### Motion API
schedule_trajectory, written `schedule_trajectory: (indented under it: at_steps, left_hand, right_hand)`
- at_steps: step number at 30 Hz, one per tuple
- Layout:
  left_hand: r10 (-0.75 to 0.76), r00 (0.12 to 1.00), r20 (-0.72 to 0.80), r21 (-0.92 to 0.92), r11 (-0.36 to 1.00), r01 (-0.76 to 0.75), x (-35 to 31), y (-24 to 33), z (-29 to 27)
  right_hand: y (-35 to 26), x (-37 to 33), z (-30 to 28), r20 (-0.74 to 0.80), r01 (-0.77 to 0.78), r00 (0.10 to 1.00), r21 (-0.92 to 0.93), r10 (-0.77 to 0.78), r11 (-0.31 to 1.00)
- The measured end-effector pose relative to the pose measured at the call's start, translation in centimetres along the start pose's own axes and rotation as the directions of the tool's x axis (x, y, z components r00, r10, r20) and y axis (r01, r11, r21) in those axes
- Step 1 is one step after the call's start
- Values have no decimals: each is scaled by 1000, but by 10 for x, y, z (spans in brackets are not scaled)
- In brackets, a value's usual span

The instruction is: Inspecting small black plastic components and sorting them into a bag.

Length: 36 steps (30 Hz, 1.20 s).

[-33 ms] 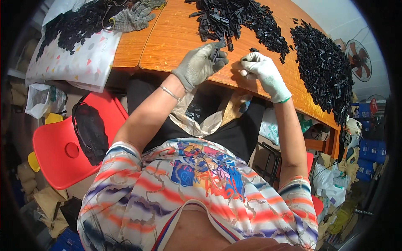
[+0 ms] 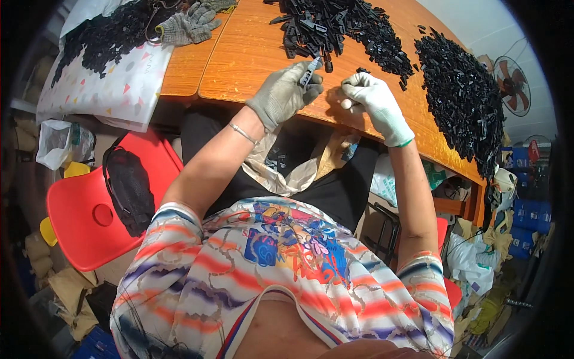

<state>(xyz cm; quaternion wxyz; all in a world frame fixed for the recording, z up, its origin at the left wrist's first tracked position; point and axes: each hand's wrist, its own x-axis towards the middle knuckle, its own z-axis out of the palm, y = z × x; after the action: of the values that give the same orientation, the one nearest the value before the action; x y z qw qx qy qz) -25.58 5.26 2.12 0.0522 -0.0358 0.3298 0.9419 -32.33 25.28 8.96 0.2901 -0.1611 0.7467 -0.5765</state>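
My left hand [image 2: 278, 96], in a grey work glove, is closed around a small, long black plastic piece [image 2: 310, 73]. The piece points up and away from me, and light glints off its upper face. To its right is my right hand [image 2: 375, 106], in a white glove with a green cuff edge. Its thumb and fingers are pinched together over the near table edge. Whatever they may hold is too small to make out. The hands are a short gap apart. Just beyond them lies a heap of similar long black pieces [image 2: 311, 30].
The orange-brown wooden table [image 2: 239, 60] also bears smaller black parts [image 2: 385, 48] and a large heap [image 2: 460, 96] at right. Grey knit gloves [image 2: 190, 27] lie far left. An open bag [image 2: 293, 179] sits between my legs. A red chair [image 2: 78, 203] stands left, a fan [image 2: 513, 87] right.
The black piece in my left hand has turned, so its lit, paler face now shows. My right hand has shifted very slightly to the left.
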Motion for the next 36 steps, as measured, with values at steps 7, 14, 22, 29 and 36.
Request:
schedule_trajectory:
  at_steps: [7, 14, 22, 29, 36]
  left_hand:
    - [-27, 998, -48, 15, 999, 28, -5, -8, 0]
    - [-21, 984, -175, 60, 998, 32, -15, -7, 24]
    - [53, 997, -51, 167, 985, -44, -15, -7, 19]
    - [135, 990, -49, 288, 951, -115, -17, -11, 22]
    - [151, 984, -93, 361, 926, -108, -18, -8, 28]
  right_hand:
    - [-15, 6, 39, -163, 91, 980, -159, -117, 983]
    - [-1, 12, 51, -218, 235, 950, 19, -225, 972]
    - [-6, 8, 59, -318, 234, 922, -2, -222, 972]
    - [-2, 12, 63, -358, 230, 906, -29, -225, 973]
    - [-3, 12, 66, -361, 272, 895, -24, -262, 962]
